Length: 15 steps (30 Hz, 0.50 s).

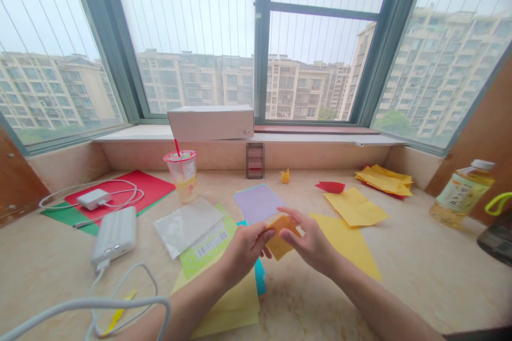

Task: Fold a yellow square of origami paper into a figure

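Note:
Between my two hands, above the stone counter, is a small folded piece of orange-yellow paper [280, 245]. My left hand [253, 242] pinches its left edge between thumb and fingers. On the other side my right hand [307, 237] has its thumb and fingers at the paper's right and upper edges. Just beyond the hands lies a lavender paper sheet [258, 202]. To the right is a flat yellow sheet [348, 245], with a creased yellow square [356, 208] at its upper edge. A small folded yellow paper figure [285, 176] stands further back.
At left are a white power bank [116, 234] with cables, a charger [94, 199], red paper [148, 184] and a cup with a straw [182, 178]. A plastic sleeve [188, 226] lies near my left hand. Rightward are a red folded paper [331, 187], stacked papers [384, 178] and a bottle [462, 192].

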Available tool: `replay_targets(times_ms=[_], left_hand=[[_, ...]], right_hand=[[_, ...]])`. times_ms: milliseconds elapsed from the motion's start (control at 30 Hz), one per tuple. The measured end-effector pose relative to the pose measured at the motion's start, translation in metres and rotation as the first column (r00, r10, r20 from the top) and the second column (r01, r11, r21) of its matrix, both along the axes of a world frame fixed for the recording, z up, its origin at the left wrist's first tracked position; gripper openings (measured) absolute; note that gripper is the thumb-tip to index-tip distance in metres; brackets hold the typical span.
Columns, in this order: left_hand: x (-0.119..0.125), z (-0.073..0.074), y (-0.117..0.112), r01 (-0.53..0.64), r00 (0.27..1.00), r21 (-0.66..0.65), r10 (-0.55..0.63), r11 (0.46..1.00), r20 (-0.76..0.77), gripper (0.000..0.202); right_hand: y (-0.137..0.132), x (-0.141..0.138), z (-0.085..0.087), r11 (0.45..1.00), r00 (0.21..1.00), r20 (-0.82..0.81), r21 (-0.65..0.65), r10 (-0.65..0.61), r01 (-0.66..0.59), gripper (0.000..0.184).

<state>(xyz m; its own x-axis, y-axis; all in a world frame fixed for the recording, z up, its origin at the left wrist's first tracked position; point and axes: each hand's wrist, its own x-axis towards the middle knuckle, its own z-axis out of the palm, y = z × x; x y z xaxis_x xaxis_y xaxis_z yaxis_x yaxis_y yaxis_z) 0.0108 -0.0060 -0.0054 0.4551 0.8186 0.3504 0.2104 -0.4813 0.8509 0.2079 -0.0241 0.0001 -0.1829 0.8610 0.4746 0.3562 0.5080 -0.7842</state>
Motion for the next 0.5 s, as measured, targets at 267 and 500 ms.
replay_targets(times_ms=[267,500], left_hand=[[-0.001,0.005,0.008,0.125,0.976,-0.254,-0.074,0.959,0.204,0.047],[-0.003,0.003,0.013,0.133,0.969,-0.294,-0.061,0.947,0.241,0.052]], right_hand=[[0.005,-0.009,0.001,0.98,0.972,-0.21,-0.143,0.107,-0.139,0.036],[0.012,-0.014,-0.008,0.973,0.96,-0.246,-0.151,0.132,-0.173,0.054]])
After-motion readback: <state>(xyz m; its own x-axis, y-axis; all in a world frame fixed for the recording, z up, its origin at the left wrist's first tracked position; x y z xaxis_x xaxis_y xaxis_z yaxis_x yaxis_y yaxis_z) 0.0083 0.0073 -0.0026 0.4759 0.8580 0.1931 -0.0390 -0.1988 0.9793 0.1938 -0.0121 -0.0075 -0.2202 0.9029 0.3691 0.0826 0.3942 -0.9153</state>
